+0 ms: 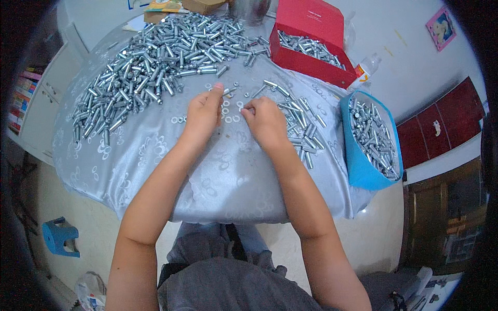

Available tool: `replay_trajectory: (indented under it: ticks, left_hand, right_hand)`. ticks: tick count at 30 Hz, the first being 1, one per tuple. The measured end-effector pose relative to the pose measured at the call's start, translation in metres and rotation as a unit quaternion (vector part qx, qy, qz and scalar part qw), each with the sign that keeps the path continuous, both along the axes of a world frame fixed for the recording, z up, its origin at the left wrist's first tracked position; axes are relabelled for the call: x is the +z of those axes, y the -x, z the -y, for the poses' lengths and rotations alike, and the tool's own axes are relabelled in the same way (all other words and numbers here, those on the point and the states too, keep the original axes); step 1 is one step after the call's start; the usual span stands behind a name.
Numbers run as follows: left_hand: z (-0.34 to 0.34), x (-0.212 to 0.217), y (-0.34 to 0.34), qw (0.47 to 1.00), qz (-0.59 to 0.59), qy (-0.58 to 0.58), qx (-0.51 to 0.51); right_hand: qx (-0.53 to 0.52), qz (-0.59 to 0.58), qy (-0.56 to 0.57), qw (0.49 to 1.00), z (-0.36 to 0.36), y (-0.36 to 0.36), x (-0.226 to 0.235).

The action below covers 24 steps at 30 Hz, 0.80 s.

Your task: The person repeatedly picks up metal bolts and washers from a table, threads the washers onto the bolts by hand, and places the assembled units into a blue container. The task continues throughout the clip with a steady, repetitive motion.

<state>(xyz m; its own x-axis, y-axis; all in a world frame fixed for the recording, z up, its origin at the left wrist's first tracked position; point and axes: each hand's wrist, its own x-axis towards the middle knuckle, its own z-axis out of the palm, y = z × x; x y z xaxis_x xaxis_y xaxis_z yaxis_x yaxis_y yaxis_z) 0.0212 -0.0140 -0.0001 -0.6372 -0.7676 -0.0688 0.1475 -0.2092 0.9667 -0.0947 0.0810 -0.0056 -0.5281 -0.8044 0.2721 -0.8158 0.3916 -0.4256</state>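
Observation:
My left hand (204,111) is closed around a silver bolt (228,91) whose tip sticks out past my thumb. My right hand (265,120) sits close beside it, fingertips pinched together over small washers and nuts (232,114) scattered on the silvery tablecloth (218,176); what it pinches is too small to tell. A large heap of silver bolts (155,62) lies to the far left. A smaller row of bolts (301,122) lies just right of my right hand.
A red box (311,62) with bolts stands at the back right. A blue bag (363,155) full of bolts hangs at the table's right edge. A plastic bottle (365,70) lies behind it. A blue stool (59,236) stands on the floor at the left.

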Motion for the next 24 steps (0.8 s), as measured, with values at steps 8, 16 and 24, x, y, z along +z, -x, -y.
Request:
replay_trajectory:
  ticks: [8, 16, 24]
  left_hand:
    - [0.001, -0.002, 0.000, 0.999, -0.021, -0.024, -0.023]
    - [-0.004, 0.003, 0.000, 0.999, 0.007, 0.031, -0.032]
    - [-0.003, 0.001, 0.001, 0.994, -0.040, -0.038, -0.097]
  right_hand:
    - [0.034, 0.149, 0.119, 0.981, 0.001, 0.001, -0.001]
    - [0.145, 0.588, 0.220, 0.765, -0.006, -0.001, 0.030]
    - [0.124, 0.628, 0.236, 0.731, -0.006, -0.003, 0.030]
